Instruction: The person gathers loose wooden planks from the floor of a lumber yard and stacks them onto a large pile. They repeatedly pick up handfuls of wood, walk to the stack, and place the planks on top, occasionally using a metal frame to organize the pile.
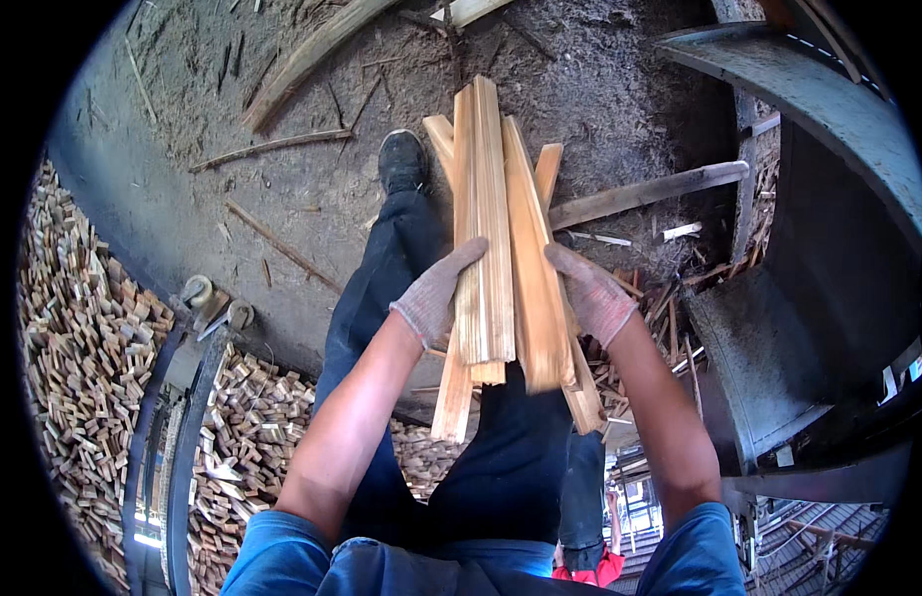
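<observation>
A loose bundle of long, pale wooden slats [486,219] is held out in front of my body, above my legs. My left hand [436,293], in a light knitted glove, grips the bundle's left side. On the right side my gloved right hand [592,293] is closed around the slats, its thumb lying on a broad plank [531,258]. Some slats cross at angles beneath the upper ones, with ends sticking out at both top and bottom. The fingers under the bundle are mostly hidden.
Big heaps of short cut wood pieces [83,368] fill the left, beside a metal frame [198,437]. Curved metal machinery [819,129] stands at right. Branches [317,60] and sticks lie on the dirt floor. A person in red [605,568] appears at the bottom.
</observation>
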A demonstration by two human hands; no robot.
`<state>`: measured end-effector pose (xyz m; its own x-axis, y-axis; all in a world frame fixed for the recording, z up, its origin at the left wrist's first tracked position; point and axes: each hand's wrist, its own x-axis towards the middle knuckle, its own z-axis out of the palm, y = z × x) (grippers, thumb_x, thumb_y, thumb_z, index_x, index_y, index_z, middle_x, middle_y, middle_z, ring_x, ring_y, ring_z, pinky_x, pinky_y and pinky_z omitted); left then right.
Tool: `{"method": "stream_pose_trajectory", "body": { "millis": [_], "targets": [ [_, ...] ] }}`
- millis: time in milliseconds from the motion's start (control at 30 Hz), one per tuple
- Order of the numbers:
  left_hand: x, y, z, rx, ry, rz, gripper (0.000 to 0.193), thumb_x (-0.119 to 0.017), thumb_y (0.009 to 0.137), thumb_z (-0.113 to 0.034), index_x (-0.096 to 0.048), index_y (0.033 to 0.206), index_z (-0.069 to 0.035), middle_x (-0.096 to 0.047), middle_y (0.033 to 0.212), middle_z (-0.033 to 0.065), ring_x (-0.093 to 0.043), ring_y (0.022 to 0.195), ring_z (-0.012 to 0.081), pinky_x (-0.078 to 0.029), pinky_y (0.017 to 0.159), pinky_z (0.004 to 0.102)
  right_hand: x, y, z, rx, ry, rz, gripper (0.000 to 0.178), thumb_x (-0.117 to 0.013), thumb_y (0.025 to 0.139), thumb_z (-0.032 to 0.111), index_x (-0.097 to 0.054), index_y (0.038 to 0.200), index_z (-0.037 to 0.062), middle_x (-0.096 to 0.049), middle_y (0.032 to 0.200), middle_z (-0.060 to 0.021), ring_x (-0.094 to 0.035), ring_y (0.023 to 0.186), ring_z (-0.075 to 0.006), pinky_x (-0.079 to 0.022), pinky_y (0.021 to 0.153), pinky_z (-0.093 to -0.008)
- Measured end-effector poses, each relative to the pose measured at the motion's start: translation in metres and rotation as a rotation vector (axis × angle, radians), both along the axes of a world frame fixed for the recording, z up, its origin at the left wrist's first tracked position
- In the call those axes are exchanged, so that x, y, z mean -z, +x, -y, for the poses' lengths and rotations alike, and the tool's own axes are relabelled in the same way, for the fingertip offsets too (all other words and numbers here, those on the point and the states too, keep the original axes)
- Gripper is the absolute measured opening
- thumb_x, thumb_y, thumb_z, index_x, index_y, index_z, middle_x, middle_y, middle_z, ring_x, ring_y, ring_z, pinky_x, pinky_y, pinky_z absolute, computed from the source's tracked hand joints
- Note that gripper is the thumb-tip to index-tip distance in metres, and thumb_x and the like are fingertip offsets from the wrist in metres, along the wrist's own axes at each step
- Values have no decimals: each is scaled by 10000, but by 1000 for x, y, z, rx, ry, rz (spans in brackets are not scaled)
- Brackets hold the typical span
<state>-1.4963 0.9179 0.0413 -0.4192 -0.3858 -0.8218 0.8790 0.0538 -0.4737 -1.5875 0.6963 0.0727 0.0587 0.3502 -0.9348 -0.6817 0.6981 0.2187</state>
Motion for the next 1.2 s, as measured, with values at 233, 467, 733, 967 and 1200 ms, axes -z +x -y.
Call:
{"method": "stream_pose_trajectory", "body": {
  "millis": [233,467,733,967,1200],
  "targets": [
    [3,-7,-2,-18,-5,61,567,-657,991,-373,-514,1396,-2,-675,1217,176,-714,1040,280,-613,902,449,3,-5,-7,-26,-42,0,744,-755,880,458,-532,1414,-10,-661,1281,-156,-666,1134,-233,-533,989,-373],
    [-5,-11,2,131,45,176,509,-666,982,-333,-547,1345,3,-709,1130,160,-736,938,266,-635,829,413,-3,-14,-23,-118,-150,112,607,-769,845,400,-635,1266,-16,-688,1167,-134,-658,1037,-216,-515,942,-346],
    [-104,-23,5,167,-26,540,571,-651,960,-244,-464,1437,7,-648,1273,148,-673,1100,212,-568,966,364,-102,-12,-30,-96,-180,250,547,-750,865,171,-583,1323,-78,-689,1200,-143,-655,1084,-195,-507,980,-314],
    [-231,-45,-20,21,-141,818,845,-760,865,-366,-372,1503,30,-573,1387,131,-565,1256,209,-461,1089,357,-237,-10,-35,-436,-324,522,620,-737,891,190,-491,1403,-58,-647,1286,-152,-594,1162,-189,-454,1048,-313],
    [-349,-60,-55,-235,5,1098,947,-827,779,-412,-381,1506,-1,-582,1351,104,-551,1259,204,-447,1080,353,-352,23,-64,-654,-453,800,647,-778,812,259,-546,1320,-69,-687,1171,-140,-657,1045,-210,-525,944,-338]
  ]
}}
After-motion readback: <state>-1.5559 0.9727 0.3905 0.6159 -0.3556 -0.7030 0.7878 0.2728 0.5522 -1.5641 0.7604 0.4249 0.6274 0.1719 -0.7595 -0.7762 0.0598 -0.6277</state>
